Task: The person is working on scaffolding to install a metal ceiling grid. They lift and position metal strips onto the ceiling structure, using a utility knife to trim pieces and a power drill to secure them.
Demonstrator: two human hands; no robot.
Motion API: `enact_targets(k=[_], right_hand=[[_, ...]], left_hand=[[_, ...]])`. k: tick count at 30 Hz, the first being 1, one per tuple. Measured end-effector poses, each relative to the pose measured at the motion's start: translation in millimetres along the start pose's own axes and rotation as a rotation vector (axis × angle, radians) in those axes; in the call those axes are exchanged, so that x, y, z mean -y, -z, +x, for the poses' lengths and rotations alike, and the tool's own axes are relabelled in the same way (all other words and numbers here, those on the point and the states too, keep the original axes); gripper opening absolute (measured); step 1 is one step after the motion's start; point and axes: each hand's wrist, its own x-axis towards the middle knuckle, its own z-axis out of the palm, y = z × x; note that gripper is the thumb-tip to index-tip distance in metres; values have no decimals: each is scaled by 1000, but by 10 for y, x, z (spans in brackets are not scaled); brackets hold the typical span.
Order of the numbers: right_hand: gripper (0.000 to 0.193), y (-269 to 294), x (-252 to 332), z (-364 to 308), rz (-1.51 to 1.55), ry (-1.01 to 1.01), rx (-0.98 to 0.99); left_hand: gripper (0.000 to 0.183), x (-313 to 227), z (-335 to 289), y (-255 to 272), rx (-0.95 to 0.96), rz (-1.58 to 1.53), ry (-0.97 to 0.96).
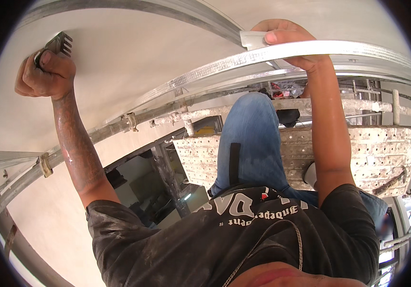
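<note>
My left hand (48, 74) is raised at the upper left, fingers wrapped round a dark hand tool with comb-like teeth (64, 44). The tool is close to a pale, smooth surface, and its exact kind is not clear. At the upper middle, my right hand (289, 36) reaches behind a long silvery metal channel (243, 58). Its thumb presses on a short, pale grey metal piece (253, 40) held against the fingers. The channel crosses in front of this hand and hides part of the palm.
A pale wall panel (119, 43) spans the upper left, with a curved metal profile (134, 5) over it. Scaffold pipes with a coupler (45, 165) run along the left. Perforated scaffold planks (349, 148) lie beneath my bent knee. Lower floor space shows through a gap.
</note>
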Motion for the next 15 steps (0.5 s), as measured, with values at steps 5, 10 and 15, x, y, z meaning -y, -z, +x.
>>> enact_targets(k=[5, 10, 15], right_hand=[[51, 85, -82, 23, 47, 59, -22], [52, -33, -197, 119, 59, 94, -100], [52, -12, -252, 122, 93, 136, -78]], left_hand=[[30, -64, 42, -23, -11, 15, 18], [30, -18, 23, -31, -10, 28, -14], [31, -5, 25, -25, -11, 31, -13]])
